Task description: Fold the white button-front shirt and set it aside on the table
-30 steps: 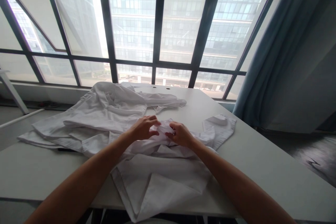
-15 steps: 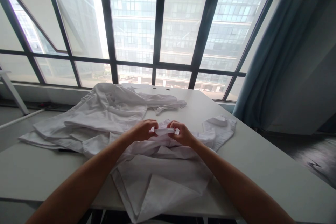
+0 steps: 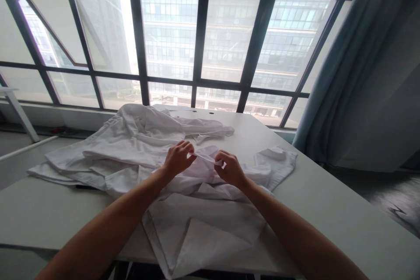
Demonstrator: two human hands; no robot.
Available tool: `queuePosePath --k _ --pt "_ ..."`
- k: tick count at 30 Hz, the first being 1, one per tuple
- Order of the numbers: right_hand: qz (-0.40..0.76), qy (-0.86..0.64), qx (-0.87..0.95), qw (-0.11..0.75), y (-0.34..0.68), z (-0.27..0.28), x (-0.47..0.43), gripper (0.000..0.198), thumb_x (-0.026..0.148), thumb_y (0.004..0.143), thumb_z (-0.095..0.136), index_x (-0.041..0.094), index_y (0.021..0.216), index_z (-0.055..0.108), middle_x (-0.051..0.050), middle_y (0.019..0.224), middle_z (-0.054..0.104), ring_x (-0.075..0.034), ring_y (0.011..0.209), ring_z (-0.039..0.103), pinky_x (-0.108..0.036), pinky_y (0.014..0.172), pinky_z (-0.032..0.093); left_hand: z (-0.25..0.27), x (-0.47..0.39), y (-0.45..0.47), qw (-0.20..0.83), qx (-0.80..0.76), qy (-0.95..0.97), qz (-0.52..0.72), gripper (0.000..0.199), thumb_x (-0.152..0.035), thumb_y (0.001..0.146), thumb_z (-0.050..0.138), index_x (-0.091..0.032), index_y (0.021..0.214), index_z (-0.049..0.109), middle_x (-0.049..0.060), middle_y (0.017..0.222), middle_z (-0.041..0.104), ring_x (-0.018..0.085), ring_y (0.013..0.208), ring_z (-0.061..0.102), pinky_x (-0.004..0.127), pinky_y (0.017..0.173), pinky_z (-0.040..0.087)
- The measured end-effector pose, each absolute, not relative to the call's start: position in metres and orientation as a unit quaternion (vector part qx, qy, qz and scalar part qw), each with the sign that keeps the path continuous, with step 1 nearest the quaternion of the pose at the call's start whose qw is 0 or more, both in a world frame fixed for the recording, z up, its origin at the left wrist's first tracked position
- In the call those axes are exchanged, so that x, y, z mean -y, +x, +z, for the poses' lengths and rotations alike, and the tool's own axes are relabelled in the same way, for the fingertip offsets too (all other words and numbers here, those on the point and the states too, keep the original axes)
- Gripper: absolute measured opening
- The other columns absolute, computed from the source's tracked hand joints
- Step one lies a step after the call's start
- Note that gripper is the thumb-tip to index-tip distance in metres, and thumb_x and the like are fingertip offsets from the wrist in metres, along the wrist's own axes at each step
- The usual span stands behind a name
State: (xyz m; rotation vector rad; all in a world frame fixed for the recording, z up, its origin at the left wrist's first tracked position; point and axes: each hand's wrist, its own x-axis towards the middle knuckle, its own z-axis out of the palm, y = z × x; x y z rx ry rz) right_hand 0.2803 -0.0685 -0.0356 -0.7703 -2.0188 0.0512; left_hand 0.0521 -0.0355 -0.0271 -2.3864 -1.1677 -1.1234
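1. Head view, far left: a slanted white metal leg (image 3: 21,116) stands beyond the pale, smooth-topped worktop (image 3: 341,210).

2. Left side of the worktop: a rumpled heap of white woven cloth (image 3: 144,129) lies in loose folds, with a dark flat object (image 3: 88,188) partly under its near edge. Where the heap ends and the nearer cloth begins cannot be told.

3. Left hand (image 3: 180,157): thumb and fingers pinch one end of a narrow white fabric edge (image 3: 206,157).

4. Centre: the fabric edge spans the gap between the hands, lifted above a crumpled white garment-like cloth (image 3: 210,210). A corner of this cloth overhangs the near side of the worktop. For good control, apply light, equal tension from both ends and level the edge. Guard against drag from the overhanging corner.

5. Right hand (image 3: 229,168): thumb and fingers pinch the other end. Grip close to the margin, so the weave lies flat without twisting.

6. Right side: a white cloth end with a folded tip (image 3: 278,162) rests on the worktop; a blue-grey fabric curtain (image 3: 334,92) hangs beyond.
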Motion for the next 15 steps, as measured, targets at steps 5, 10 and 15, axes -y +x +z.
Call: queuePosePath --k 5,10,15 --pt "-0.142 -0.31 0.876 0.341 0.278 -0.033 0.077 0.018 0.015 0.084 0.046 0.019 0.08 0.063 -0.004 0.079 0.059 -0.013 0.06 0.047 -0.025 0.056 0.031 -0.029 0.035 0.054 0.136 0.439 -0.796 -0.394 0.009 -0.016 0.082 0.057 -0.021 0.074 0.056 0.002 0.075 0.064 0.019 0.077 0.06 0.027 0.065 0.04" --pt "-0.085 -0.281 0.914 0.281 0.273 -0.028 0.083 0.027 0.045 0.091 0.059 0.02 0.084 0.068 -0.006 0.091 0.065 -0.014 0.066 0.055 -0.025 0.058 0.034 -0.029 0.037 0.054 0.123 0.467 -0.781 -0.396 0.007 -0.017 0.081 0.056 -0.021 0.076 0.058 0.002 0.073 0.064 0.018 0.072 0.06 0.027 0.064 0.039" --pt "-0.081 -0.355 0.863 0.349 0.272 -0.031 0.081 0.042 0.055 0.095 0.054 0.018 0.08 0.065 -0.005 0.084 0.064 -0.012 0.059 0.051 -0.024 0.056 0.031 -0.028 0.039 0.055 0.089 0.462 -0.792 -0.389 0.007 -0.02 0.082 0.054 -0.021 0.081 0.061 0.001 0.069 0.063 0.017 0.067 0.06 0.026 0.062 0.039"
